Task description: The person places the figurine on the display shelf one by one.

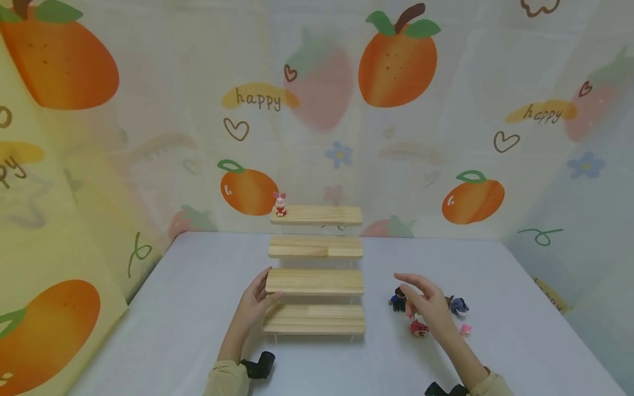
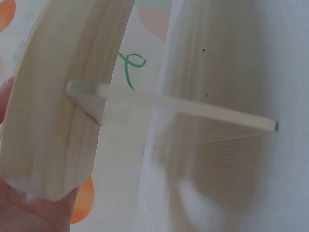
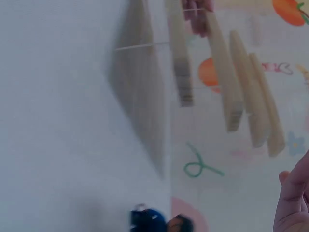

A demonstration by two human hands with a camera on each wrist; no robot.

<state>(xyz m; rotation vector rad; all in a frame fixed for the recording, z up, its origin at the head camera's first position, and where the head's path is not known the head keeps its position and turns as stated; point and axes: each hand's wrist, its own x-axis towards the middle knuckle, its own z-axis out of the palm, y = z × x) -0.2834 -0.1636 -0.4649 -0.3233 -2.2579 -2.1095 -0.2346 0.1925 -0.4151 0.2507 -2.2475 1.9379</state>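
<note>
A four-tier wooden display shelf (image 1: 317,281) stands on the white table. My left hand (image 1: 254,304) grips the left end of its second board from the bottom, thumb at the front; in the left wrist view the wooden board (image 2: 48,106) hides most of that hand. On the top board's left end stands a pink piglet figurine (image 1: 280,205). My right hand (image 1: 430,308) hovers, fingers loosely bent and holding nothing visible, over small toy figures: a dark blue-and-black figure (image 1: 398,301), a red figure (image 1: 419,329), a grey-blue figure (image 1: 459,307) and a pink piece (image 1: 465,330).
White cloth covers the table (image 1: 188,308). Behind it hangs a fruit-printed curtain (image 1: 173,110), with another printed sheet along the left side. Thin clear supports (image 2: 193,107) hold up the boards. Black wrist cameras (image 1: 260,365) sit on both forearms.
</note>
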